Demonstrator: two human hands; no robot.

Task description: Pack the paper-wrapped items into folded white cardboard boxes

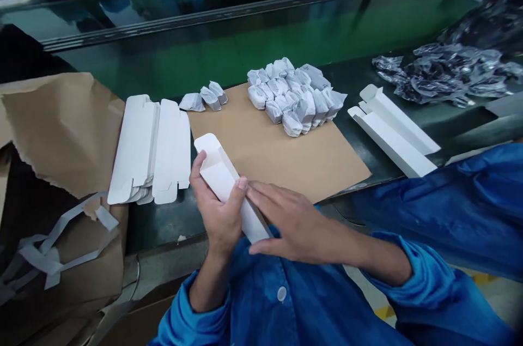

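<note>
- While the left hand is clamping a white box between thumb and fingers, the right hand is resting flattened on its right side, fingers straight and together, thumb spread away near the lower end.
- Between the two hands, the box is slanting, its upper end standing open with a flap raised; its depths are not showing, so I cannot tell whether anything is sitting inside.
- Just beyond the hands, a brown cardboard sheet is offering a bare stretch.
- Toward the sheet's far side, many paper-wrapped pieces are clustering; three separate wrapped pieces are sitting near its far left corner.
- Left of the sheet, flattened cartons are lying in two stacks on the dark worktop, whose near edge is running below them.
- Right of the sheet, partly folded white card is slanting toward another person's blue sleeve.
- Farther right, crumpled clear plastic is spreading.
</note>
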